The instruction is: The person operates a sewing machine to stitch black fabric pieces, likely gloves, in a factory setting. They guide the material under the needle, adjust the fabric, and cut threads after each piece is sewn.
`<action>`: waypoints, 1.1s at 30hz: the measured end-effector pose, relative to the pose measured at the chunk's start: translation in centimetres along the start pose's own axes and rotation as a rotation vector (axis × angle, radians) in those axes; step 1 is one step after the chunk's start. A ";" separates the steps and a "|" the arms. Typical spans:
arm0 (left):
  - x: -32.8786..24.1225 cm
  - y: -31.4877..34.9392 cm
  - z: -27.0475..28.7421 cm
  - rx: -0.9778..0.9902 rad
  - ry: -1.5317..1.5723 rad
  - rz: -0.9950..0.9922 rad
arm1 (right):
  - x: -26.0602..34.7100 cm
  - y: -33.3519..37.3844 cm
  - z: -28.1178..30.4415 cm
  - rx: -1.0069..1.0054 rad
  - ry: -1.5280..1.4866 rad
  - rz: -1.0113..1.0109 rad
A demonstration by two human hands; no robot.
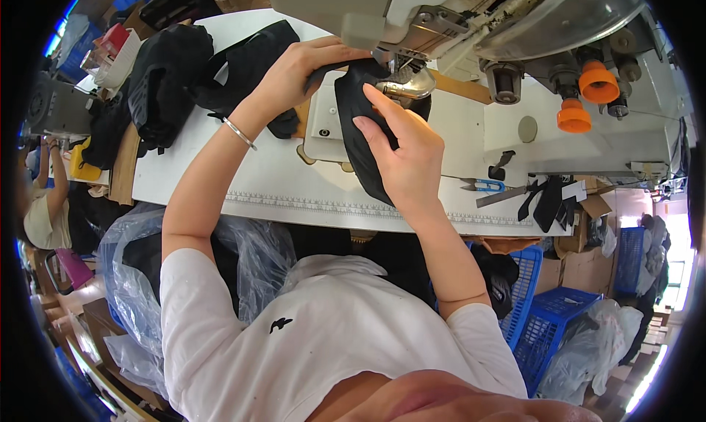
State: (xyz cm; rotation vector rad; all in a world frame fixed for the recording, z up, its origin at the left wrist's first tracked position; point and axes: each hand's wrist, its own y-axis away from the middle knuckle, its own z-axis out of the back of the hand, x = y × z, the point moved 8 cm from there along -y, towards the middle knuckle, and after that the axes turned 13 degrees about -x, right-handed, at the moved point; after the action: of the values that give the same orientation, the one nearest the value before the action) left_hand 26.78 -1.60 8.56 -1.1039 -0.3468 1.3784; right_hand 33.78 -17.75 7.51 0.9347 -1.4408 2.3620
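A black fabric piece (351, 131) runs under the head of a sewing machine (401, 80) and hangs toward me over the white table. My left hand (312, 65), with a bangle on its wrist, pinches the fabric's left end close to the needle area. Lower down and to the right, my right hand (408, 146) grips the same piece, thumb and forefinger on its upper face. A curved metal guide (415, 86) sits just above the right fingers. The machine head hides the stitching point.
Black fabric pieces (243, 65) and a black bag-like bundle (165, 84) lie left on the white table (279, 179). A ruler strip (309, 203) follows its near edge. Blue-handled snips (485, 185) and black straps (548, 201) lie right. Blue crates (551, 323) stand below; another person (48, 209) works far left.
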 end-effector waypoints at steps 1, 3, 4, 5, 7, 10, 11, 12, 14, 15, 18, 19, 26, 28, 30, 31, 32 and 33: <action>0.1 0.0 0.0 -0.001 0.002 -0.002 | 0.0 0.0 -0.1 -0.008 -0.007 0.004; 0.1 -0.1 0.0 -0.005 0.006 -0.005 | 0.0 0.0 -0.1 -0.024 -0.022 0.011; 0.2 -0.1 0.0 -0.005 0.011 0.003 | 0.0 0.0 -0.1 -0.023 -0.023 0.008; 0.2 -0.1 -0.1 -0.006 0.016 0.011 | 0.0 0.0 -0.1 -0.023 -0.023 0.005; 0.3 -0.1 -0.1 -0.009 0.029 0.022 | -0.1 0.1 -0.2 -0.024 -0.021 0.000; 0.5 -0.2 -0.2 -0.012 0.047 0.025 | -0.1 0.4 -0.5 -0.007 0.018 -0.024; 0.5 -0.2 -0.2 -0.012 0.050 0.022 | -0.1 0.5 -0.6 0.012 0.050 -0.042; 0.5 -0.2 -0.2 -0.012 0.053 0.019 | -0.2 0.6 -0.6 0.032 0.083 -0.061; 0.6 -0.2 -0.2 -0.017 0.085 0.019 | -0.1 0.6 -0.6 0.010 0.078 -0.031; 0.6 -0.2 -0.1 -0.019 0.101 0.019 | 0.0 0.6 -0.5 -0.001 0.076 -0.017; 0.0 0.1 -0.2 0.029 -0.078 0.052 | -0.1 0.0 0.3 -0.017 0.081 0.019; -1.2 0.2 0.0 -0.007 -0.193 -0.038 | 0.3 -0.2 0.6 0.053 0.129 -0.033; -5.7 1.8 -0.5 -0.221 -0.349 -0.354 | 1.9 -1.6 3.4 -0.009 0.386 0.375; -5.4 1.7 -0.5 -0.219 -0.267 -0.292 | 0.1 -1.9 3.3 0.014 0.343 0.338; -4.8 1.5 -0.7 -0.204 -0.189 -0.219 | -0.6 -2.5 3.4 0.038 0.302 0.313; -5.5 1.2 -0.6 -0.224 -0.235 -0.298 | -0.9 -2.6 3.5 0.053 0.285 0.277; -6.0 1.0 -0.7 -0.226 -0.271 -0.321 | -1.0 -2.9 3.6 0.068 0.267 0.240; -6.5 0.9 -0.8 -0.229 -0.306 -0.345 | -1.2 -3.1 3.7 0.083 0.250 0.203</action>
State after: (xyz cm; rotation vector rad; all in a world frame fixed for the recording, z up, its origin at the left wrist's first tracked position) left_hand 25.34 -7.94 9.99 -0.9599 -0.8939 1.2145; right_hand 37.72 -19.21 10.21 0.5063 -1.4056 2.5907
